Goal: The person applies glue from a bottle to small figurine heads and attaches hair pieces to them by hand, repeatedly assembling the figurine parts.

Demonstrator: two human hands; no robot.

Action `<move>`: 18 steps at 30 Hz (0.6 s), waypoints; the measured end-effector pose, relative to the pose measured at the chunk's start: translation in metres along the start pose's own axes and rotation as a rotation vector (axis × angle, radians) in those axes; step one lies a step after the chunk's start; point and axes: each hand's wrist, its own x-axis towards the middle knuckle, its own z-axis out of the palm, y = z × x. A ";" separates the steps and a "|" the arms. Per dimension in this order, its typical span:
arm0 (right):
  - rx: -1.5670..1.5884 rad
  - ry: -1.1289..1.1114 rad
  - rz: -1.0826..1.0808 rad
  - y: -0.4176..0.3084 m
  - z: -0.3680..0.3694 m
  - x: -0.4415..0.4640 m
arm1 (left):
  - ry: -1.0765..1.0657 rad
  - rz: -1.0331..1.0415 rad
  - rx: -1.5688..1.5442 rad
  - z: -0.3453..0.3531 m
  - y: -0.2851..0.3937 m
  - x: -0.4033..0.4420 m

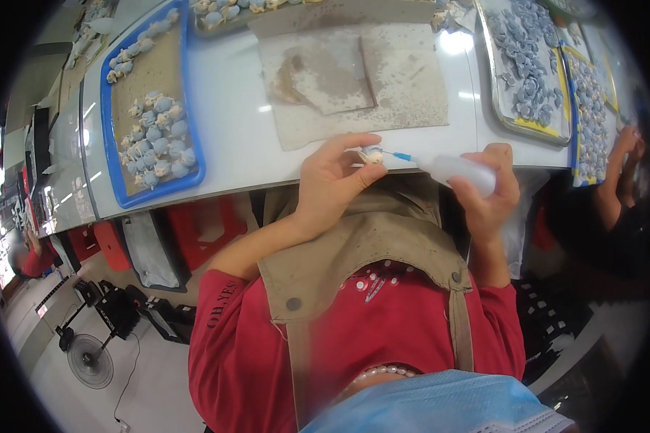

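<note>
Between the thumb and fingers of my left hand is a small pale blue and cream figurine, held just over the table's front edge. My right hand grips a translucent white squeeze bottle, tilted onto its side. A blue needle tip on the bottle points left at the figurine. The thin needle reaches the figurine or stops very close to it; I cannot tell which. Beyond my hands lies a stained, whitish sheet of cardboard with a darker wet-looking patch.
A blue tray with several similar figurines stands at the left. At the right are a metal tray of blue-grey pieces and a blue-edged tray of small figurines. Another person's arm is at far right. Red stools stand below the table.
</note>
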 end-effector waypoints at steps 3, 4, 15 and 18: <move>-0.091 -0.027 -0.082 -0.010 0.003 0.004 | 0.003 -0.005 -0.017 -0.002 0.000 -0.002; -0.097 -0.025 -0.096 -0.012 0.005 0.005 | -0.001 -0.010 -0.036 -0.003 0.000 -0.002; -0.139 -0.058 -0.110 -0.019 0.012 0.011 | 0.005 -0.025 -0.038 -0.008 0.006 -0.006; -0.104 -0.035 -0.107 -0.016 0.010 0.008 | 0.020 -0.047 -0.070 -0.008 0.006 -0.005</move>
